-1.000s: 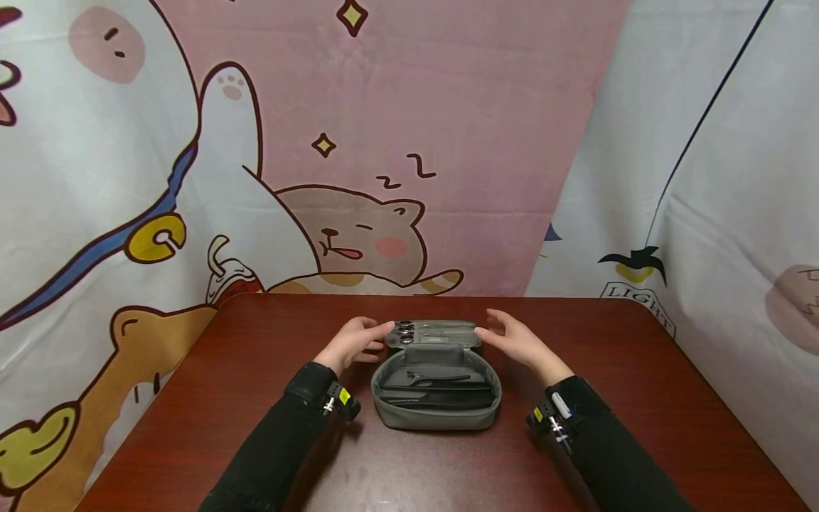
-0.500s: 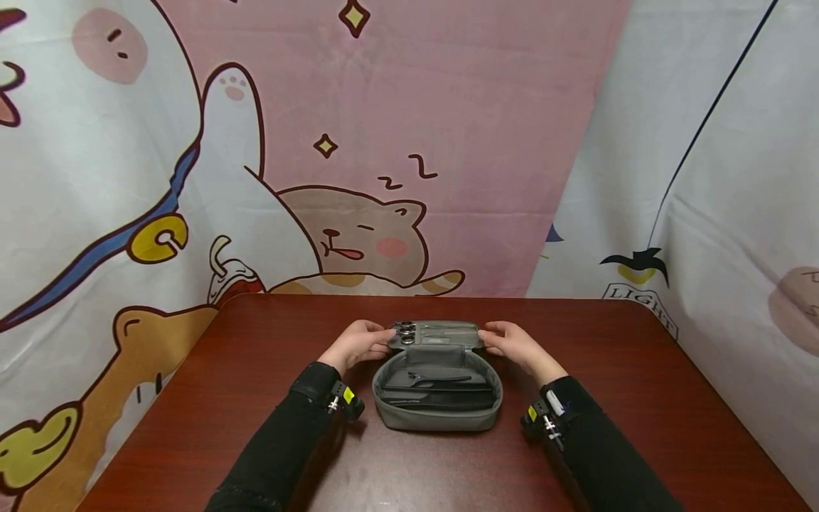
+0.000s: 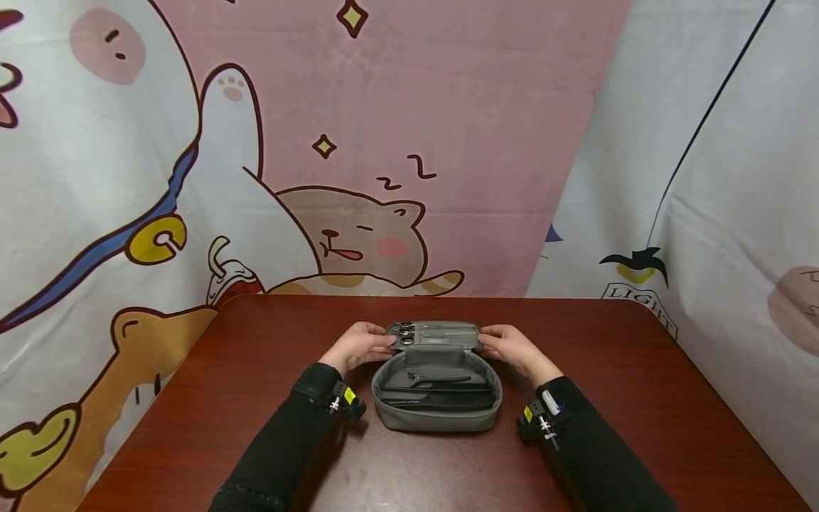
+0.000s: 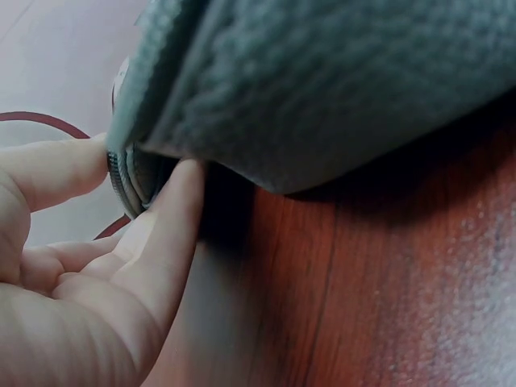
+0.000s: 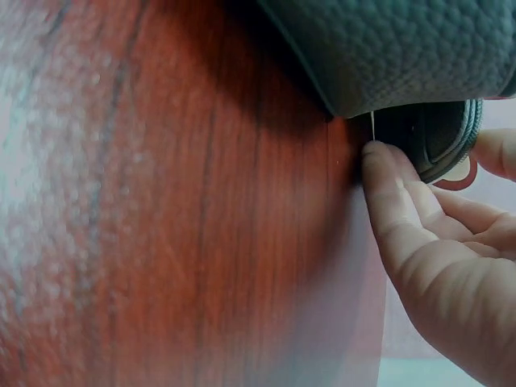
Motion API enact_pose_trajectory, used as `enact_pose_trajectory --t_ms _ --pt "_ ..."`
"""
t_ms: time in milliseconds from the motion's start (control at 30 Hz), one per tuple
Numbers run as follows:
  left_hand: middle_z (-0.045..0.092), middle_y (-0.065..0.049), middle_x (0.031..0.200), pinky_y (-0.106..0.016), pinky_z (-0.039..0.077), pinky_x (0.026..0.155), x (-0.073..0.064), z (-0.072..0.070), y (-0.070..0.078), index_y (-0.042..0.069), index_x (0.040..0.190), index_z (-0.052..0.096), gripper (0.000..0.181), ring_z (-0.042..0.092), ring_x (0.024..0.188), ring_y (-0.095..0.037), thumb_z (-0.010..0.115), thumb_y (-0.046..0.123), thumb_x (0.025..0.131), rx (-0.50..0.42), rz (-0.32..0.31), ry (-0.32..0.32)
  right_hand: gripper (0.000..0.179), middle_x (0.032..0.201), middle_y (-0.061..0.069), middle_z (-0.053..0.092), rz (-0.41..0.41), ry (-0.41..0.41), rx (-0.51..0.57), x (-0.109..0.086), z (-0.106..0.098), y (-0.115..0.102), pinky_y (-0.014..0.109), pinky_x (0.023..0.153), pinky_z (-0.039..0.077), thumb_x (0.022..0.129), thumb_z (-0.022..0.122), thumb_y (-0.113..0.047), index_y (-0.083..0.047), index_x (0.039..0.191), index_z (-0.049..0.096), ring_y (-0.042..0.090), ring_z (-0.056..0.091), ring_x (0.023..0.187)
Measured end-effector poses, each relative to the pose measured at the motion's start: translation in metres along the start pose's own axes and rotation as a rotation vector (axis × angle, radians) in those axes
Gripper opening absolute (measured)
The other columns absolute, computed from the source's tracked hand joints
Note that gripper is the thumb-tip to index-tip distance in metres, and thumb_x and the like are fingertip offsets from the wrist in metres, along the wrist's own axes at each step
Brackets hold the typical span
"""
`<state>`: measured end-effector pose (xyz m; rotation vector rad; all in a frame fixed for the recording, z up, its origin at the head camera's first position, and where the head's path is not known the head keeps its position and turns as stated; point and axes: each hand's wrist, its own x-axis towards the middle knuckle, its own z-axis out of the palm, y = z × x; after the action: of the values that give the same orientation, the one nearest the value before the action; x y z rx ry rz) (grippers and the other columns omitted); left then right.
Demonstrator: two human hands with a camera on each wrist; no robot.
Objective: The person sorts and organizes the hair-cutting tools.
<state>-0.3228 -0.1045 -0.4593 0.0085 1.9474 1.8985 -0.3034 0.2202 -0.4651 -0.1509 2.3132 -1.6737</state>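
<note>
A grey-green zip case (image 3: 438,422) with a pebbled surface lies unzipped on the table, its lid (image 3: 448,333) folded back away from me. Ring-handled metal tools, like scissors, sit at the lid's left under a see-through pocket. Inside the body are a slim dark tool (image 3: 441,377) and dark flat pieces. My left hand (image 3: 360,345) pinches the lid's left edge, thumb above and fingers beneath. On the other side, my right hand (image 3: 514,348) pinches the right edge. In the left wrist view, the zipped edge (image 4: 122,179) lies between thumb and fingers. The right wrist view shows the right fingers (image 5: 395,197) under the lid.
A dark red-brown wooden table (image 3: 595,334) carries the case near its far edge. Behind hangs a cloth backdrop (image 3: 486,142) with cartoon animals, and a white cloth (image 3: 736,178) hangs along the right side.
My right hand has moved in from beside the lid and now pinches its right edge. The left hand has lowered slightly onto the left edge. The case body stays in place.
</note>
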Motion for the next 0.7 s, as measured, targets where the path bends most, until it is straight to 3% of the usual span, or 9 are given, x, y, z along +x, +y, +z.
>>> enact_pose_trajectory --t_ms 367,567,700 --pt "0.046 -0.036 0.135 -0.040 0.054 0.088 0.0017 0.0016 -0.0032 -0.019 0.142 0.034 0.057 0.060 0.114 -0.042 0.062 -0.007 0.093 0.019 0.057 0.032 0.047 0.133 0.036 0.049 -0.093 0.016 0.054 0.0008 0.0002 0.0022 0.040 0.093 0.052 0.102 0.052 -0.002 0.021 0.139 0.037 0.028 0.061 0.111" --pt "0.054 -0.034 0.126 -0.039 0.055 0.085 0.0018 0.0033 -0.0022 -0.017 0.140 0.040 0.054 0.065 0.105 -0.038 0.062 -0.010 0.091 0.018 0.103 0.080 0.046 0.131 0.036 0.052 -0.146 0.091 0.059 0.0033 0.0022 0.0016 0.041 0.092 0.052 0.100 0.054 0.001 0.019 0.139 0.038 0.030 0.063 0.110" --pt "0.062 -0.026 0.115 -0.037 0.057 0.080 0.0027 0.0050 -0.0023 -0.015 0.135 0.048 0.048 0.070 0.091 -0.028 0.064 -0.009 0.091 0.010 0.127 0.117 0.043 0.128 0.035 0.055 -0.164 0.134 0.069 0.0039 0.0030 -0.0003 0.041 0.090 0.053 0.099 0.054 0.003 0.018 0.138 0.042 0.025 0.065 0.104"
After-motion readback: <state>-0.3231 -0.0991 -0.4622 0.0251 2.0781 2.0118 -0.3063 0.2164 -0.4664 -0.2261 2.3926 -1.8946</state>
